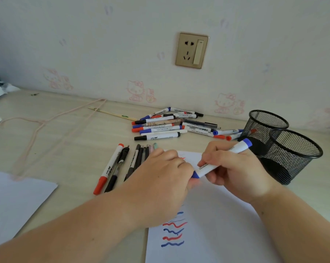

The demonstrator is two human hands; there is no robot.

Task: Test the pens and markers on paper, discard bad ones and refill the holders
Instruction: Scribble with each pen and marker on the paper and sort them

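Head view: both hands hold one blue marker (220, 161) over a sheet of paper (213, 230) on a pale wooden desk (65, 141).

Behind the desk stands a wall with faint pink cartoon cats and a gold socket plate (191, 50). The right hand (234, 168) wraps its fingers round the marker's white barrel, tail end tilted up and away; the left hand (160, 179) pinches the blue cap at the low end. Red and blue squiggles (173, 232) lie on the paper nearer the body than the grip. Left of it lies a row of pens (122, 164), beyond it a heap of markers (169, 124), right of it two black mesh holders (285, 147).
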